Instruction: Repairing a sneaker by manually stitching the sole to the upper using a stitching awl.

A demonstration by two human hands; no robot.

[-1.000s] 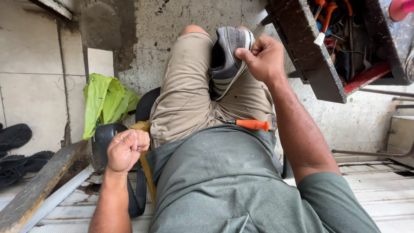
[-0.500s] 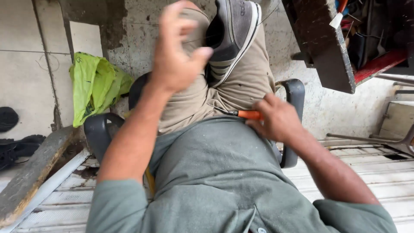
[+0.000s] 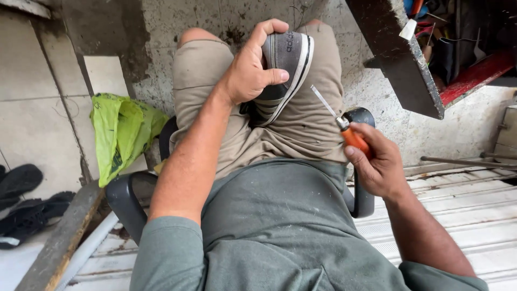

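L hand [image 3: 249,73]: now on grey striped white-soled sneaker [image 3: 285,75], fingers clamped round it on lap; 1 s ago it hung free.
R hand [image 3: 379,164]: left shoe, fingers wrapped on orange-handled metal awl [image 3: 344,126], tip toward sole edge.
Meaning: prob. ready to work sole.

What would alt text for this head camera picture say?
A seated person's left hand grips a grey sneaker on their lap, while the right hand holds an orange-handled tool beside it. A green bag lies left.
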